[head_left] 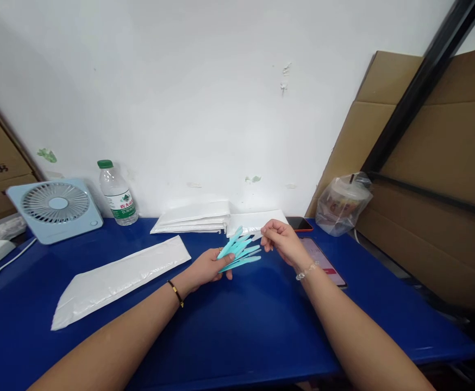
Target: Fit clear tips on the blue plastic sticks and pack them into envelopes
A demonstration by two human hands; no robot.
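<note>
My left hand is closed around a fanned bundle of slim turquoise eyebrow razors. Their ends spread out to the right, above the table. Just beyond those ends, my right hand is in a pinch, thumb against forefinger. Whether something small sits in that pinch I cannot make out. A long white padded mailer lies flat to the left of my left hand. Behind both hands, against the wall, is a stack of white mailers, with another white mailer beside it.
On the blue table, a light blue fan and a water bottle stand at the back left. A phone lies by my right wrist, a second phone behind it. A bagged drink cup stands near cardboard at right.
</note>
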